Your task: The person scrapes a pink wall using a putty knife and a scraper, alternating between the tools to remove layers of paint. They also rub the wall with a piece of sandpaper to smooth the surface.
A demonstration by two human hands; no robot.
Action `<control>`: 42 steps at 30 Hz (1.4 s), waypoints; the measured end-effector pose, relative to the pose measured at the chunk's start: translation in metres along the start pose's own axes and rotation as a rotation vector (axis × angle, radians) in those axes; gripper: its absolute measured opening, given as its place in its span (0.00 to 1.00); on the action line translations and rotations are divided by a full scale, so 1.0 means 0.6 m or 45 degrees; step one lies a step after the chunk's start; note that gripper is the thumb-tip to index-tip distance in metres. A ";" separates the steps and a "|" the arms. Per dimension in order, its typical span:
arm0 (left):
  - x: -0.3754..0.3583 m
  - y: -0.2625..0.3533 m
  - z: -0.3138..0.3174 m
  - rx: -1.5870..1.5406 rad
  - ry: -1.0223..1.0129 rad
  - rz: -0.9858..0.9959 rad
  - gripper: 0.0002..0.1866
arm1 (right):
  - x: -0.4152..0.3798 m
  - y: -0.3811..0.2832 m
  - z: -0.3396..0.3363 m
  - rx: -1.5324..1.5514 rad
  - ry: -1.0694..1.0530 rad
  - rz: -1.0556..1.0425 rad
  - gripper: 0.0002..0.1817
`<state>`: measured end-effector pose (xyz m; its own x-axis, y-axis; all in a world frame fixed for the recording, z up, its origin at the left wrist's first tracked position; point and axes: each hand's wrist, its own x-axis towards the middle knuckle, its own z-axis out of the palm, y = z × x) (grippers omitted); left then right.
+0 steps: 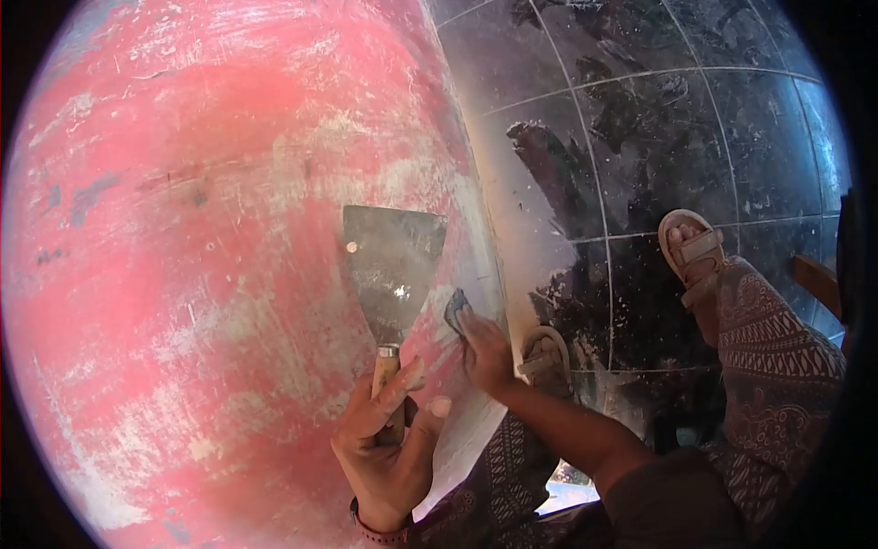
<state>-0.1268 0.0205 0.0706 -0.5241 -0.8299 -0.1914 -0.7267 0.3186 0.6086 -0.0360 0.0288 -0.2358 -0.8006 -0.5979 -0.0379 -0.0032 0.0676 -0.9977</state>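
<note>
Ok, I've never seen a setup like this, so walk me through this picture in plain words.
There's no machine here, just a person's two bare hands. The single picture comes from a camera worn on the head, facing forward and down, so you see roughly what the wearer sees; the round dark edge frames the view.

The left hand holds a scraper by its wooden handle, the broad metal blade pointing away. The right hand has its fingertips on a small dark piece against the pink surface; its material is hard to tell.

That surface is patchy, with pale worn areas. Beside it is a dark tiled floor with pale dust along the edge, where a sandalled foot shows.
</note>
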 end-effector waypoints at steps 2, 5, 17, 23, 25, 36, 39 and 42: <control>0.002 -0.003 -0.003 0.022 0.027 -0.065 0.24 | 0.015 0.059 0.004 -0.063 0.006 -0.017 0.25; -0.004 -0.009 -0.004 0.026 0.072 -0.055 0.24 | 0.009 0.144 0.027 -0.186 -0.081 0.363 0.26; -0.008 -0.036 -0.008 -0.034 0.028 -0.052 0.24 | 0.178 0.130 0.059 -0.320 0.098 0.248 0.23; 0.001 -0.008 -0.025 0.074 -0.056 0.002 0.24 | 0.008 0.142 0.032 -0.385 -0.279 0.515 0.27; 0.010 -0.007 -0.016 0.092 -0.082 0.033 0.24 | -0.067 0.130 0.014 -0.290 -0.249 0.392 0.31; 0.005 -0.022 -0.009 0.100 0.030 0.064 0.23 | 0.106 0.085 0.036 -0.228 -0.003 0.179 0.30; 0.017 -0.016 -0.002 0.096 0.052 0.160 0.24 | -0.062 0.105 0.020 -0.304 -0.165 0.487 0.32; 0.013 -0.013 0.002 0.073 -0.007 0.129 0.23 | -0.001 0.092 0.025 -0.314 -0.357 0.786 0.30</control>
<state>-0.1256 0.0121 0.0636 -0.5984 -0.7897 -0.1353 -0.6942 0.4266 0.5797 -0.0266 0.0212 -0.2918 -0.5162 -0.5728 -0.6368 0.2385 0.6180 -0.7491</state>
